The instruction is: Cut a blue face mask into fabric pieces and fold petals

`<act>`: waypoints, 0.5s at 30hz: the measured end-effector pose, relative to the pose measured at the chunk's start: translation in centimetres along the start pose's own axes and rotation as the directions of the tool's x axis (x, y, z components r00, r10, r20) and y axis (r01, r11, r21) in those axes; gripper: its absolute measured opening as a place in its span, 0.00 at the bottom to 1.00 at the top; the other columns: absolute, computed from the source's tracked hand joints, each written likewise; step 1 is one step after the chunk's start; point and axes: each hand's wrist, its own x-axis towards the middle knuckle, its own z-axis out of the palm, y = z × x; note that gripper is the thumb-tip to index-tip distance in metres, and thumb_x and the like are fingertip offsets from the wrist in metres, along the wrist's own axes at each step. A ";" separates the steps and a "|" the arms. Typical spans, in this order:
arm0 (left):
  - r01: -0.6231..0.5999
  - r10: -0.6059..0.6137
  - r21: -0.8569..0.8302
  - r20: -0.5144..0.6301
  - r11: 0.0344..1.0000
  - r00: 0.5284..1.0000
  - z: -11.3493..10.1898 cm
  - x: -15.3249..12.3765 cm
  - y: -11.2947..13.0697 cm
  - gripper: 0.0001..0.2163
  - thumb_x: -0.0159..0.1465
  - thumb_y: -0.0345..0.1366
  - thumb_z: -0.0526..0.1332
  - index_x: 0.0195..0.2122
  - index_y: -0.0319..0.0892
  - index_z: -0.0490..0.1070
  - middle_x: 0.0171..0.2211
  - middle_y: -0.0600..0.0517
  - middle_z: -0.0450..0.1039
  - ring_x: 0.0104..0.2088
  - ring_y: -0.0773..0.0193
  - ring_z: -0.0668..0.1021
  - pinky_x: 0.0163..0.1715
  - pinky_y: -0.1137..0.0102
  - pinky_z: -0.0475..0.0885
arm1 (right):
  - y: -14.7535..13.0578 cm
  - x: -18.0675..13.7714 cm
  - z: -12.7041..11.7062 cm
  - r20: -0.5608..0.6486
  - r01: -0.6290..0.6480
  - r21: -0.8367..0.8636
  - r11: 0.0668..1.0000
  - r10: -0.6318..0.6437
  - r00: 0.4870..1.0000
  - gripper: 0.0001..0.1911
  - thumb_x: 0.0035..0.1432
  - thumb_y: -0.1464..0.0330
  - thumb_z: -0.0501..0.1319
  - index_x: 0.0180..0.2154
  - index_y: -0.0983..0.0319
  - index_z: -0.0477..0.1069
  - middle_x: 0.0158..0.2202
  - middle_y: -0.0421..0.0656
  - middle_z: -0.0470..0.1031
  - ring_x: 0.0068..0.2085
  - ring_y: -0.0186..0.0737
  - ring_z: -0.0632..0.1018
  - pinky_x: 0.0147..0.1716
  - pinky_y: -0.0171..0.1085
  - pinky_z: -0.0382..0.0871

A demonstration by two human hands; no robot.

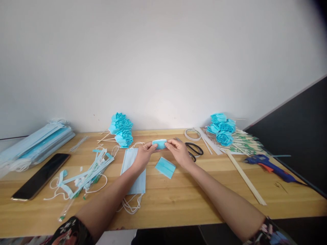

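Observation:
Between my two hands, raised over the middle of the table, is a small folded piece of blue mask fabric [159, 144]. My left hand [144, 154] pinches its left end and my right hand [178, 151] pinches its right end. Below them a flat blue fabric rectangle [165, 167] lies on the wood. A face mask [139, 182] with white ear loops lies partly under my left forearm. Black-handled scissors [194, 149] rest just right of my right hand, their blades partly hidden by it.
Blue fabric flowers [121, 127] lie at the back left, more flowers [223, 127] at the back right. Left are stacked masks [38, 144], a phone [41, 177] and cut scraps [87, 177]. Right are a tape roll [192, 134], wooden sticks [246, 178] and a blue glue gun [272, 167].

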 end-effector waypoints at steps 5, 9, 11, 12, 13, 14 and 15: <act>-0.002 0.002 0.008 -0.015 1.000 1.000 0.0 0.1 0.1 0.15 0.53 0.46 0.68 0.31 0.37 0.78 0.30 0.49 0.78 0.35 0.57 0.79 0.44 0.59 0.74 | 0.2 0.0 0.2 0.026 -0.055 0.126 0.990 0.052 0.998 0.12 0.57 0.58 0.61 0.33 0.60 0.74 0.32 0.41 0.75 0.37 0.42 0.78 0.43 0.41 0.75; -0.001 0.002 0.018 -0.027 1.000 1.000 -0.1 0.0 0.0 0.15 0.54 0.46 0.67 0.31 0.37 0.78 0.29 0.50 0.78 0.34 0.59 0.78 0.43 0.60 0.74 | 0.2 0.0 0.3 0.035 -0.093 0.186 0.978 0.088 0.995 0.13 0.56 0.57 0.62 0.34 0.60 0.75 0.33 0.41 0.76 0.38 0.43 0.78 0.44 0.42 0.75; -0.006 0.007 0.019 -0.029 1.000 1.000 0.0 0.0 0.1 0.16 0.55 0.47 0.67 0.30 0.37 0.78 0.28 0.50 0.77 0.33 0.59 0.78 0.41 0.61 0.75 | 0.2 0.0 0.3 0.038 -0.102 0.197 0.975 0.096 0.995 0.13 0.56 0.57 0.62 0.34 0.60 0.75 0.34 0.41 0.76 0.37 0.42 0.78 0.43 0.41 0.75; -0.008 0.009 0.016 -0.028 1.000 1.000 0.0 0.0 0.2 0.16 0.55 0.48 0.66 0.30 0.37 0.78 0.28 0.50 0.77 0.33 0.59 0.78 0.40 0.62 0.75 | 0.2 0.0 0.3 0.041 -0.107 0.198 0.974 0.101 0.994 0.13 0.56 0.57 0.62 0.34 0.60 0.75 0.34 0.41 0.77 0.37 0.42 0.78 0.43 0.41 0.75; -0.009 0.010 0.012 -0.026 1.000 1.000 0.0 -0.1 0.2 0.17 0.55 0.49 0.66 0.29 0.37 0.77 0.28 0.49 0.77 0.33 0.59 0.78 0.39 0.62 0.75 | 0.2 0.0 0.3 0.045 -0.114 0.200 0.973 0.107 0.993 0.13 0.56 0.56 0.62 0.34 0.60 0.75 0.34 0.41 0.77 0.37 0.42 0.78 0.43 0.41 0.75; -0.009 0.009 0.008 -0.025 1.000 1.000 0.1 -0.1 0.3 0.17 0.55 0.49 0.66 0.29 0.37 0.77 0.28 0.49 0.77 0.32 0.59 0.78 0.38 0.63 0.75 | 0.1 0.0 0.4 0.050 -0.120 0.203 0.972 0.112 0.992 0.13 0.56 0.56 0.62 0.34 0.60 0.75 0.34 0.41 0.77 0.36 0.42 0.78 0.42 0.40 0.75; -0.008 0.008 0.006 -0.027 1.000 1.000 0.1 0.0 0.3 0.18 0.56 0.50 0.65 0.29 0.37 0.77 0.28 0.49 0.77 0.32 0.59 0.78 0.37 0.63 0.75 | 0.0 0.0 0.4 0.055 -0.126 0.210 0.969 0.117 0.992 0.13 0.56 0.56 0.62 0.34 0.60 0.75 0.33 0.41 0.77 0.36 0.42 0.78 0.42 0.40 0.75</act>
